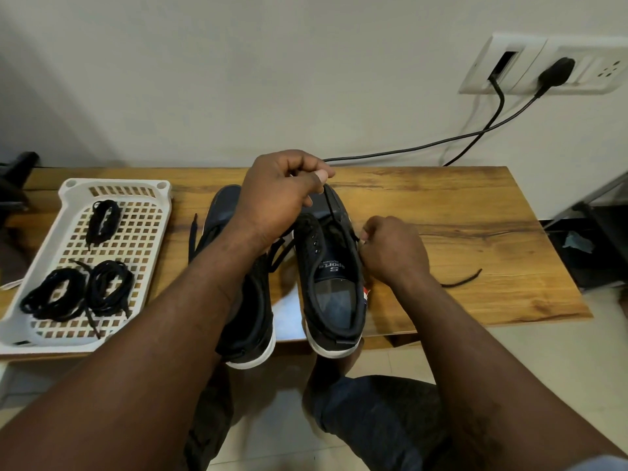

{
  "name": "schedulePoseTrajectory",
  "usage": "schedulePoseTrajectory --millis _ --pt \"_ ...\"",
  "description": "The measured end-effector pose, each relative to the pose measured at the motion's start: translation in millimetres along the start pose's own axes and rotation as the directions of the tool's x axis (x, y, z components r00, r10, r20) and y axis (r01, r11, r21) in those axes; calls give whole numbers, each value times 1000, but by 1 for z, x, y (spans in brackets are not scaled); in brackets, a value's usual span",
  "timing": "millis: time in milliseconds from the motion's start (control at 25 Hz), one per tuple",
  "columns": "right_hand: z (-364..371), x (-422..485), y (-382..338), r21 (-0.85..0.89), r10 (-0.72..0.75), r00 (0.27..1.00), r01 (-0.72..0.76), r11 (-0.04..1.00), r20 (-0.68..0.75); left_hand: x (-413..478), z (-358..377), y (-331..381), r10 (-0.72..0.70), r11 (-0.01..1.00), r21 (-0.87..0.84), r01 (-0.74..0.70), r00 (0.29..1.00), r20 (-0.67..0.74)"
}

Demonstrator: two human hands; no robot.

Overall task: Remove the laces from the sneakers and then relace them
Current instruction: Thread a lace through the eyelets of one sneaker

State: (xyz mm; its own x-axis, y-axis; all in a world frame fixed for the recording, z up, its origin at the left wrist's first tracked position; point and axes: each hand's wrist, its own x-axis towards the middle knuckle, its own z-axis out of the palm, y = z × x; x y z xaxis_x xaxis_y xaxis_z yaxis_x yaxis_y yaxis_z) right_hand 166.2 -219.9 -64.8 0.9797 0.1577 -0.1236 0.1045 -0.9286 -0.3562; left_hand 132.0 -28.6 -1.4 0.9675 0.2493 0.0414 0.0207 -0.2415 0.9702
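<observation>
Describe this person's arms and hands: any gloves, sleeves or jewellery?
The left hand and right hand are bare: no gloves, no rings showing. No watch or bracelet sits on either wrist. The forearms are uncovered; a pale patch at the bottom right corner may be a sleeve edge.

We get just one view, a wide-angle head cam sitting close above the near edge of the wooden table (441, 212), facing forward and down, with the wall (238, 79) across the top third.
</observation>
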Motion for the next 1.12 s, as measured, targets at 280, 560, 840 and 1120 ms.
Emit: schedulePoseTrajectory --millis 280,560,840,1120 --pt "-4 3 -4 144 -214 975 221 964 -68 1 -3 2 52 998 27 -53 998 27" --pt "-10 8 5 63 15 996 -9 998 -88 -1 -8 2 71 997 -21 -72 997 -7" --pt "-5 4 1 425 -4 1000 9 905 -13 2 -7 2 94 995 -22 -95 995 -27" --pt "-7 9 7 247 -28 997 43 968 -67 3 -8 -1 102 994 -32 -102 995 -23"
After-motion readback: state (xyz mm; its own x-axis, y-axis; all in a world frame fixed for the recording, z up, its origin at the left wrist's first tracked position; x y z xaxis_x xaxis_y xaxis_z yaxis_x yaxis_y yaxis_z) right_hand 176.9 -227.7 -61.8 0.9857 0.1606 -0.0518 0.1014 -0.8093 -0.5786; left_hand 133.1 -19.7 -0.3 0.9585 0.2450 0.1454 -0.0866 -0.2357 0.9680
